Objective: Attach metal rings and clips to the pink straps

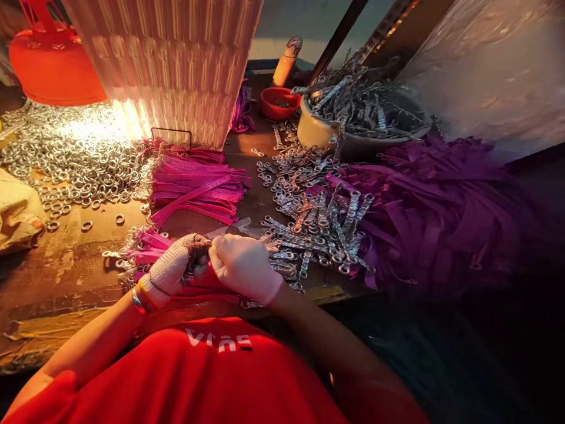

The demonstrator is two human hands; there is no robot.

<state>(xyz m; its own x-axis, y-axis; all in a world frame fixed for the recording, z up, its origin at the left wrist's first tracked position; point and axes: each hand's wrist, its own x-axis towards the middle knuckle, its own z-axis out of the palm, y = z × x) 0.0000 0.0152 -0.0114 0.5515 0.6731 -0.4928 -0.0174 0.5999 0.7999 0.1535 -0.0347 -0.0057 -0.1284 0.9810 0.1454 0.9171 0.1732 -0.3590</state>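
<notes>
Head view: L hand (174, 268) & R hand (242, 265), both gloved, meet above near part of counter (83, 253); fingers clenched tight, but what's pinched btwn is hidden, can't tell. Magenta straps (150, 240) lie under & just left of hands, metal ends (128, 265) to the left. Straps prob. light, soft, floppy; metal prob. hard, slick, so best grab strap nr its metal end. Near edge runs close below hands. Open room: near left; right's crowded w/ metal links (309, 235).
</notes>
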